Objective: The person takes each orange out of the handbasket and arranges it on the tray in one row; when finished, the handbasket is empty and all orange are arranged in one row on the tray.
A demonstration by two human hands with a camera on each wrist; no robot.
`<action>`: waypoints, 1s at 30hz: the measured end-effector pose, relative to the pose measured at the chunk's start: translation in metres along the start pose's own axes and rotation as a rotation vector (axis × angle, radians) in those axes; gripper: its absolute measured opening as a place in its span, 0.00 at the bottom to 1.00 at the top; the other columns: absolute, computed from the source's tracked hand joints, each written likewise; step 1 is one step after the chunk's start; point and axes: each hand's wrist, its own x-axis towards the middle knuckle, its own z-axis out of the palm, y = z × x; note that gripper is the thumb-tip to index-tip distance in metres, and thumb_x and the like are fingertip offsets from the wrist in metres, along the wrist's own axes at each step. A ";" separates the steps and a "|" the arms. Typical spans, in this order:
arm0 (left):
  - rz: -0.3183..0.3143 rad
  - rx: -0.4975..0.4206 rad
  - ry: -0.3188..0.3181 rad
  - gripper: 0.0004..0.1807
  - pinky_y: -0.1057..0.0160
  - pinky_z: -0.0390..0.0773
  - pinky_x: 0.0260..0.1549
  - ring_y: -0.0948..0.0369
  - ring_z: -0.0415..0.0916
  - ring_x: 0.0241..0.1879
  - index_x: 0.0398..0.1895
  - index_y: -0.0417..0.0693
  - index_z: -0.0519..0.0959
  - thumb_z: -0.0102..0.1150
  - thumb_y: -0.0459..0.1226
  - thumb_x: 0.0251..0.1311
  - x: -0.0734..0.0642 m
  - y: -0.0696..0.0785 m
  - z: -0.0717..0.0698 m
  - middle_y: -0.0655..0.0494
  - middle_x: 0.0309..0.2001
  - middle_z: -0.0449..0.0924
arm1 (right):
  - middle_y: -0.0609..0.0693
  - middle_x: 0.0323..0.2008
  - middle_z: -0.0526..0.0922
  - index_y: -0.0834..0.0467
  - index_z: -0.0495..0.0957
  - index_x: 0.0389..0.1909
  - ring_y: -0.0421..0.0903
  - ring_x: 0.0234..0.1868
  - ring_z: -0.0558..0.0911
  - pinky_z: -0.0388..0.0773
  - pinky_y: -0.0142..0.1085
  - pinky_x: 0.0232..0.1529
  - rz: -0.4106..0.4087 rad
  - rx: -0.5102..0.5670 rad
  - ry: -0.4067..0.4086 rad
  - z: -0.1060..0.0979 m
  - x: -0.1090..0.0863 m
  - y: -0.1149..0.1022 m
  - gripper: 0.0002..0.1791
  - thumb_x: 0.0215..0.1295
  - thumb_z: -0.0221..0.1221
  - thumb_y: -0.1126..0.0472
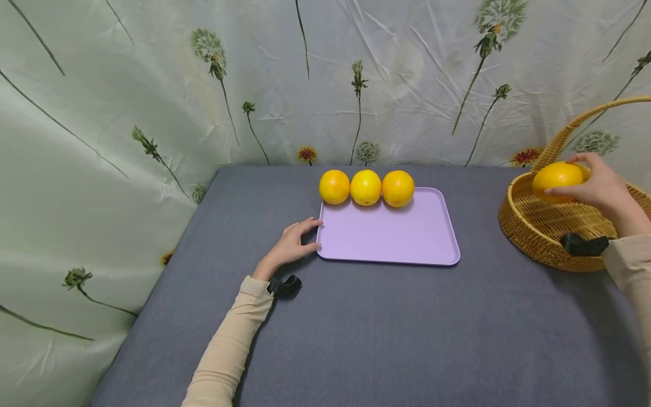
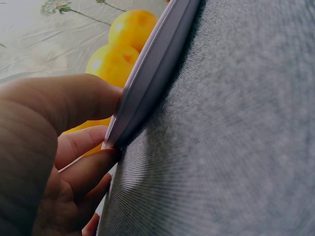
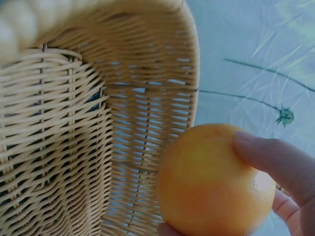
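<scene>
Above the wicker basket (image 1: 529,240), my right hand (image 1: 605,186) grips an orange (image 1: 556,180) between thumb and fingers. In the right wrist view the orange (image 3: 214,182) is in front of the basket's woven wall (image 3: 147,123). My left hand (image 1: 290,244) touches the left edge of a light purple tray (image 1: 389,237), thumb and fingers spread apart along the rim. The left wrist view shows the thumb (image 2: 93,96) against that rim. Three oranges stand in a row along the tray's back edge: left (image 1: 334,187), middle (image 1: 365,187) and right (image 1: 398,189).
A grey cloth (image 1: 386,328) covers the table. Behind it and along the left side hangs a pale curtain (image 1: 295,113) printed with flowers. The basket's tall handle (image 1: 564,133) arches over its opening. Each wrist wears a black strap (image 1: 285,286).
</scene>
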 end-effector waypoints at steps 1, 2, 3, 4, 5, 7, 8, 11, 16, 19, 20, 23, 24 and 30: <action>0.000 -0.002 0.000 0.31 0.42 0.50 0.69 0.48 0.57 0.71 0.64 0.45 0.68 0.60 0.41 0.55 0.000 0.000 0.000 0.44 0.67 0.67 | 0.80 0.59 0.51 0.69 0.44 0.67 0.72 0.46 0.63 0.68 0.53 0.32 -0.006 -0.004 0.006 0.000 -0.001 -0.001 0.46 0.59 0.59 0.52; -0.001 -0.004 0.000 0.31 0.42 0.50 0.69 0.48 0.57 0.71 0.64 0.45 0.68 0.60 0.41 0.55 0.000 0.000 0.000 0.44 0.67 0.67 | 0.80 0.59 0.51 0.69 0.45 0.67 0.71 0.45 0.63 0.68 0.50 0.30 -0.012 -0.004 0.010 0.000 -0.001 -0.002 0.46 0.59 0.59 0.52; -0.001 -0.005 0.000 0.31 0.41 0.50 0.69 0.48 0.57 0.71 0.64 0.45 0.68 0.60 0.41 0.55 0.000 0.000 0.000 0.44 0.67 0.67 | 0.80 0.59 0.52 0.69 0.45 0.67 0.71 0.45 0.64 0.68 0.47 0.28 -0.019 -0.005 0.015 0.000 -0.002 -0.002 0.45 0.59 0.59 0.52; 0.000 -0.005 0.001 0.31 0.42 0.50 0.69 0.48 0.57 0.71 0.64 0.45 0.68 0.60 0.41 0.55 0.000 0.000 0.000 0.44 0.67 0.67 | 0.79 0.59 0.52 0.69 0.45 0.67 0.71 0.45 0.64 0.67 0.43 0.27 -0.023 -0.004 0.019 0.000 -0.003 -0.003 0.45 0.59 0.59 0.51; 0.000 -0.006 0.001 0.31 0.42 0.50 0.69 0.48 0.57 0.71 0.64 0.45 0.68 0.60 0.41 0.55 0.000 0.000 0.000 0.44 0.67 0.67 | 0.79 0.59 0.53 0.68 0.46 0.67 0.71 0.45 0.64 0.66 0.40 0.26 -0.028 -0.002 0.025 0.000 -0.003 -0.003 0.45 0.59 0.60 0.51; 0.003 -0.005 0.001 0.31 0.42 0.50 0.69 0.48 0.57 0.71 0.64 0.45 0.68 0.60 0.41 0.55 0.000 0.000 0.000 0.44 0.67 0.67 | 0.79 0.60 0.54 0.68 0.46 0.67 0.70 0.45 0.64 0.64 0.37 0.26 -0.034 0.002 0.035 0.001 -0.005 -0.004 0.46 0.58 0.60 0.50; 0.004 -0.004 0.002 0.31 0.42 0.50 0.69 0.48 0.57 0.71 0.64 0.45 0.68 0.60 0.41 0.55 0.000 -0.001 0.000 0.44 0.67 0.67 | 0.79 0.60 0.54 0.67 0.47 0.67 0.70 0.45 0.64 0.64 0.37 0.26 -0.035 0.005 0.039 0.001 -0.006 -0.004 0.46 0.58 0.60 0.50; 0.006 -0.008 0.001 0.31 0.42 0.50 0.69 0.48 0.57 0.71 0.63 0.45 0.68 0.60 0.41 0.55 0.000 -0.001 0.000 0.44 0.66 0.67 | 0.78 0.61 0.54 0.67 0.46 0.68 0.70 0.47 0.63 0.66 0.45 0.31 -0.040 0.022 0.052 0.003 -0.008 -0.006 0.46 0.58 0.60 0.50; 0.000 -0.020 -0.001 0.31 0.42 0.49 0.69 0.48 0.57 0.71 0.63 0.44 0.68 0.60 0.41 0.55 0.000 -0.001 0.001 0.45 0.67 0.67 | 0.76 0.64 0.52 0.65 0.46 0.69 0.71 0.51 0.62 0.64 0.56 0.39 -0.046 0.042 0.069 0.006 -0.013 -0.013 0.46 0.58 0.60 0.50; -0.004 -0.021 -0.001 0.31 0.42 0.49 0.70 0.49 0.57 0.71 0.64 0.45 0.68 0.60 0.41 0.55 0.000 -0.001 0.001 0.45 0.67 0.67 | 0.75 0.67 0.50 0.64 0.47 0.69 0.71 0.52 0.61 0.64 0.55 0.40 -0.055 0.057 0.078 0.008 -0.016 -0.016 0.46 0.58 0.61 0.51; -0.004 -0.021 -0.002 0.31 0.42 0.49 0.70 0.49 0.57 0.71 0.64 0.45 0.68 0.60 0.41 0.55 0.000 -0.002 0.001 0.45 0.67 0.67 | 0.74 0.68 0.50 0.64 0.47 0.69 0.71 0.53 0.61 0.64 0.55 0.40 -0.058 0.060 0.082 0.008 -0.017 -0.017 0.46 0.58 0.61 0.51; -0.004 -0.018 -0.003 0.31 0.42 0.49 0.70 0.49 0.57 0.71 0.64 0.45 0.68 0.60 0.41 0.55 0.000 -0.002 0.001 0.45 0.67 0.67 | 0.73 0.69 0.50 0.59 0.49 0.69 0.72 0.54 0.61 0.64 0.58 0.42 -0.072 0.079 0.096 0.011 -0.019 -0.020 0.44 0.58 0.61 0.51; -0.003 -0.018 -0.003 0.31 0.42 0.49 0.70 0.48 0.57 0.71 0.64 0.45 0.68 0.60 0.41 0.55 0.000 -0.001 0.001 0.45 0.67 0.67 | 0.73 0.69 0.50 0.54 0.51 0.68 0.71 0.54 0.61 0.65 0.55 0.41 -0.076 0.086 0.100 0.012 -0.019 -0.022 0.42 0.58 0.61 0.51; 0.004 -0.006 0.002 0.31 0.42 0.50 0.69 0.48 0.57 0.71 0.64 0.44 0.68 0.59 0.41 0.55 0.001 -0.001 0.001 0.44 0.67 0.67 | 0.70 0.69 0.52 0.31 0.49 0.60 0.69 0.55 0.62 0.65 0.42 0.39 -0.096 0.111 0.131 0.018 -0.021 -0.030 0.38 0.56 0.63 0.50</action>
